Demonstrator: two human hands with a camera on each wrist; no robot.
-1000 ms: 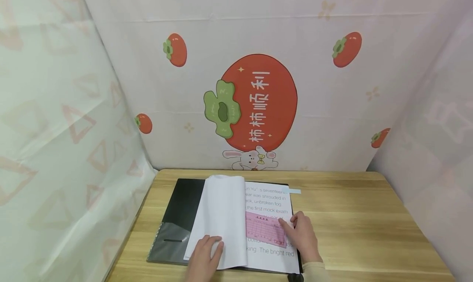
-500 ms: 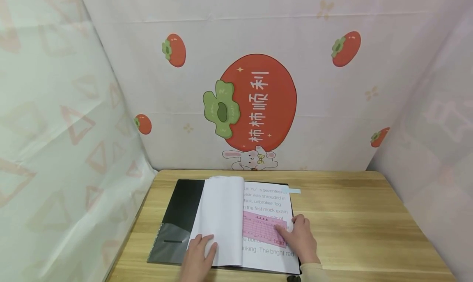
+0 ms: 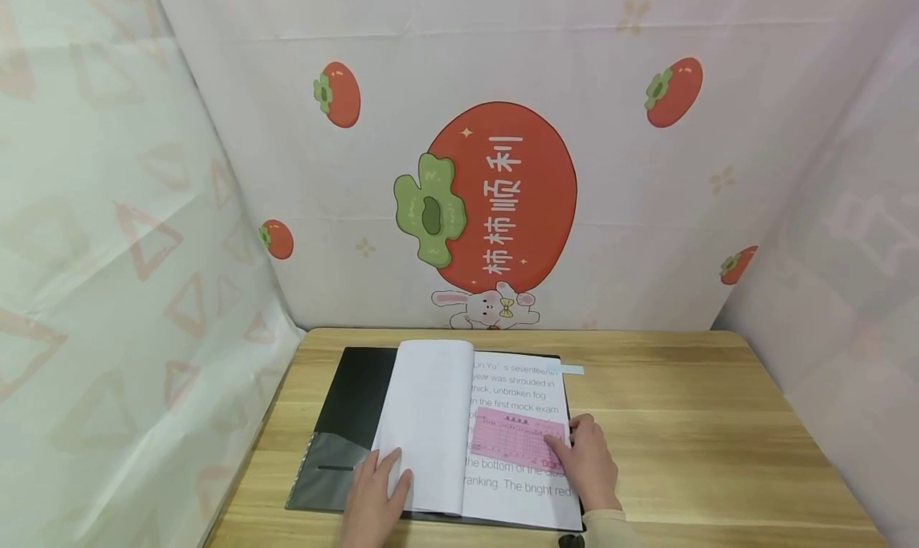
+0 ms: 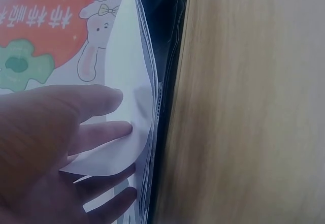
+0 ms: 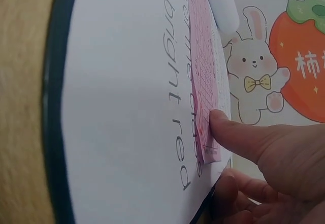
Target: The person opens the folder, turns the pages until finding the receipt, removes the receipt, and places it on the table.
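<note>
A black folder (image 3: 362, 388) lies open on the table, holding several white sheets. A turned white sheet (image 3: 427, 424) curves over its left part, and a printed page (image 3: 513, 504) shows on the right. My left hand (image 3: 376, 488) rests at the turned sheet's lower left edge with fingers spread; in the left wrist view, a sheet corner passes between the fingers. Across the printed page lies a pink slip (image 3: 513, 436) with a printed grid. My right hand (image 3: 592, 464) holds the slip's right end, thumb on top, other fingers curled at the folder's right edge, partly hidden.
The wooden table (image 3: 689, 444) extends to the right of the folder. A pale blue tab (image 3: 572, 369) sticks out at the page's upper right. A small black object (image 3: 571, 541) sits by the right sleeve. Printed cloth walls (image 3: 632, 213) stand behind and on both sides.
The left hand has moved left and the turned sheet has shifted left with it, uncovering more print. The pink slip has moved slightly up and right, its left end now fully in sight.
</note>
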